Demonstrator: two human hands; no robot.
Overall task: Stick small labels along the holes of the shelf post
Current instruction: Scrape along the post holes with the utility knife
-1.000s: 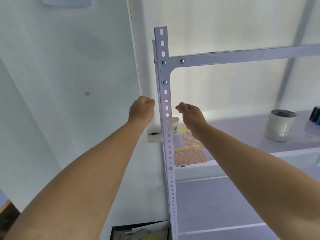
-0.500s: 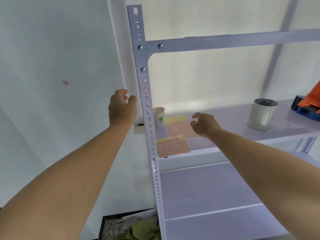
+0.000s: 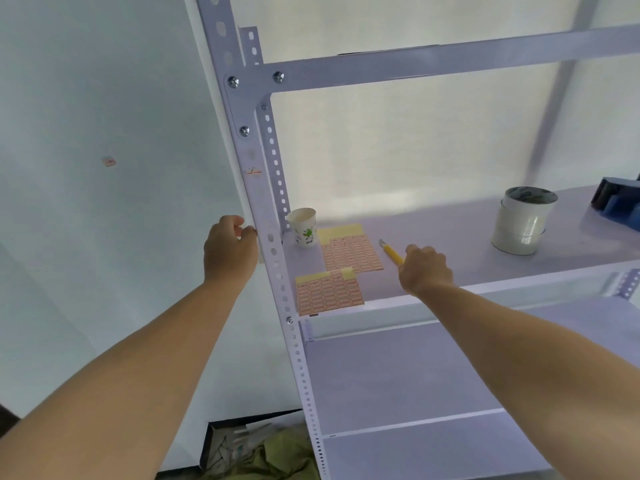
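Left hand [image 3: 228, 252]: fingers are curling, tips touching the left edge of the shelf post [image 3: 275, 252] (whether they are pinching anything, I cannot tell).
Right hand [image 3: 426, 268]: is gripping a yellow knife [image 3: 393, 253] at the shelf [image 3: 450, 233], fingers closing round its handle.
Stuck label [image 3: 254, 171]: is sitting on the shelf post, above the left hand.
Label sheets [image 3: 351, 252]: are lying on the shelf beside a paper cup [image 3: 303, 226].

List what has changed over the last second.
Both hands came down from the label on the post. The right hand moved right and down to the shelf and now grips the yellow cutter. The left hand dropped lower, curled fingers at the post's edge. Unchanged: the label stays stuck; the label sheets, paper cup and tape roll stay on the shelf.
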